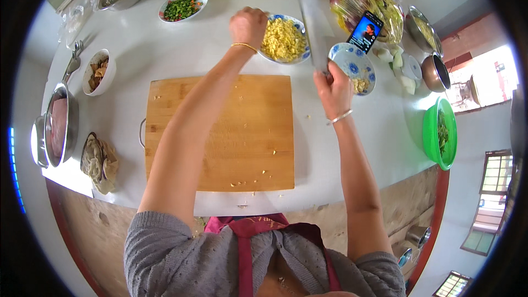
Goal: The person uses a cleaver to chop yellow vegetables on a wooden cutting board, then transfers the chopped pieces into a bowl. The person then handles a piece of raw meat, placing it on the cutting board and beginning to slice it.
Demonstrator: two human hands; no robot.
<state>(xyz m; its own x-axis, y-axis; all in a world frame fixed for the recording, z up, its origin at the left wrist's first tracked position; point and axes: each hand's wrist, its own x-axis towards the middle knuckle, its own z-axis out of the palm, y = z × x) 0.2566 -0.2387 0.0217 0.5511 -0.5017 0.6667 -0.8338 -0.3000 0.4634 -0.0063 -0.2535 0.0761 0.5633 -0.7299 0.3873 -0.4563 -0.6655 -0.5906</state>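
Note:
My left hand (248, 27) is at the left rim of a blue-patterned plate heaped with chopped yellow food (284, 40); its fingers are curled, and whether they pinch anything is hidden. My right hand (336, 86) grips the handle of a cleaver (315, 29), its blade blurred and pointing away from me, to the right of that plate. Close by my right hand is a blue-patterned bowl (344, 57) with some chopped pale pieces inside. In front of me lies a wooden cutting board (251, 132) with small yellow scraps on it, partly under my left forearm.
A plate of chopped green and red peppers (181, 6), a white bowl of brown pieces (98, 72), a metal basin with meat (60, 128) and a cloth (99, 163) are left. Right are a smartphone (366, 31), a yellow plastic bag (371, 0), pale vegetable pieces (397, 60) and a green basket (431, 132).

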